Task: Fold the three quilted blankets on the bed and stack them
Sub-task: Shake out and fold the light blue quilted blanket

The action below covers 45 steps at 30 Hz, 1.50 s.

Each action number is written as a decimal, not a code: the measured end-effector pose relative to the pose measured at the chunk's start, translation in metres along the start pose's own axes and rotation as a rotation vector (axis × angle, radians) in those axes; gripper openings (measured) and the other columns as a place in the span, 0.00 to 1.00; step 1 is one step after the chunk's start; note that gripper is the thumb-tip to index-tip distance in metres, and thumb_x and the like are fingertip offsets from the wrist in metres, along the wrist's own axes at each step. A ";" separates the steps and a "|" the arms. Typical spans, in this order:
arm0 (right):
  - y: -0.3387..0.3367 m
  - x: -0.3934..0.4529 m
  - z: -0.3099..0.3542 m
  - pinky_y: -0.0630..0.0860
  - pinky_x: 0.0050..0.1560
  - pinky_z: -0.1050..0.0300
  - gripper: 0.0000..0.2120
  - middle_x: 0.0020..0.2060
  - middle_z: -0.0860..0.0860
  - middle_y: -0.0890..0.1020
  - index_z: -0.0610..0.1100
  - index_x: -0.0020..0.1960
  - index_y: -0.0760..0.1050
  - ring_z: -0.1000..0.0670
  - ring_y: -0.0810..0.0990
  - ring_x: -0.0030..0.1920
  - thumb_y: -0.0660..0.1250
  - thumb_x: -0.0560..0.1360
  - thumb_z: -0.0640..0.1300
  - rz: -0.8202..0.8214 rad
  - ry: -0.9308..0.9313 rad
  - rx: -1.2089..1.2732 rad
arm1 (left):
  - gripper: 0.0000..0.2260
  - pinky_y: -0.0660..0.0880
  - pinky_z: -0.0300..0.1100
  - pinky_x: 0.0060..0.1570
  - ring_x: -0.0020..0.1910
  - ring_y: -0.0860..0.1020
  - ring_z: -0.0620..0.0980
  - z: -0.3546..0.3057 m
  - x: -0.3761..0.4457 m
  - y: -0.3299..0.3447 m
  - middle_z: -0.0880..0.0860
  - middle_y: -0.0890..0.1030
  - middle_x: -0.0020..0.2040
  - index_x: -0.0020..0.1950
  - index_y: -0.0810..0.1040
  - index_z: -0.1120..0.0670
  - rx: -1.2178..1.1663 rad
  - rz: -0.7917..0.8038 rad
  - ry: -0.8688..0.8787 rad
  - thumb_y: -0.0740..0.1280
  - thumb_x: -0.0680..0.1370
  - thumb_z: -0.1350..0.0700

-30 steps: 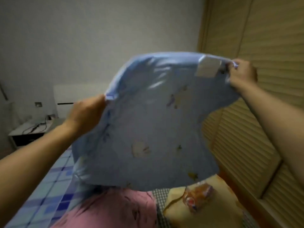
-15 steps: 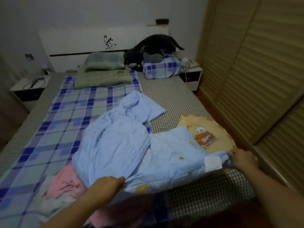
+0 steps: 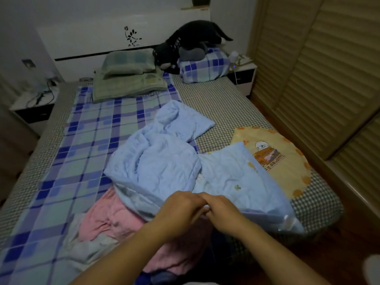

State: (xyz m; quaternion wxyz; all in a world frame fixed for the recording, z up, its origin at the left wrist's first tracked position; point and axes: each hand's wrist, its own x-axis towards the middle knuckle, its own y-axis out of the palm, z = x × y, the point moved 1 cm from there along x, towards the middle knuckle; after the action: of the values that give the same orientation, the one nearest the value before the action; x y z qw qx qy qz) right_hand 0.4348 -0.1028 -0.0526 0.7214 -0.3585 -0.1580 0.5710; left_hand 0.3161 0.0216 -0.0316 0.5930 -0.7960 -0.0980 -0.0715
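Near the foot of the bed (image 3: 222, 103) lies the blue blanket (image 3: 156, 161), crumpled in the middle and spread toward the right. Both hands meet at its near edge. The left hand (image 3: 181, 210) has its fingers curled and pinches the blue edge; the right hand (image 3: 224, 214) also has curled fingers, pressed against the left ones, and grips the same edge. The two hands touch each other, so the corners they hold are together. How much cloth is inside each grip I cannot tell, because the fingers hide it.

Under the blue blanket, on its left side, the pink blanket (image 3: 107, 219) lies bunched on the checked sheet (image 3: 86, 128). On the right the yellow blanket (image 3: 287, 161) lies flat, with a printed picture on it, and the blue blanket covers part of it.

Farther away, at the head of the bed, are a green pillow (image 3: 127, 79) and a checked pillow (image 3: 205, 66), and a black plush toy (image 3: 185, 46) lies on the checked one. A nightstand (image 3: 33, 103) stands at the left of the bed, and a slatted wardrobe (image 3: 320, 58) fills the right wall.
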 end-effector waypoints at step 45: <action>-0.001 -0.064 0.024 0.72 0.59 0.65 0.19 0.54 0.55 0.83 0.53 0.58 0.83 0.56 0.79 0.56 0.62 0.77 0.35 -0.183 0.571 0.289 | 0.22 0.63 0.46 0.70 0.69 0.70 0.53 0.164 0.102 0.087 0.53 0.72 0.72 0.70 0.71 0.53 -0.014 1.162 0.230 0.53 0.83 0.43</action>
State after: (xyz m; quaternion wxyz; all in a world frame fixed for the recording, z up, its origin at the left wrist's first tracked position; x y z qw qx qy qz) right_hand 0.4009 -0.1553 -0.0240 0.8283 -0.3824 0.1017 0.3967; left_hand 0.4355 0.1613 -0.1363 0.5366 -0.7102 0.4193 0.1786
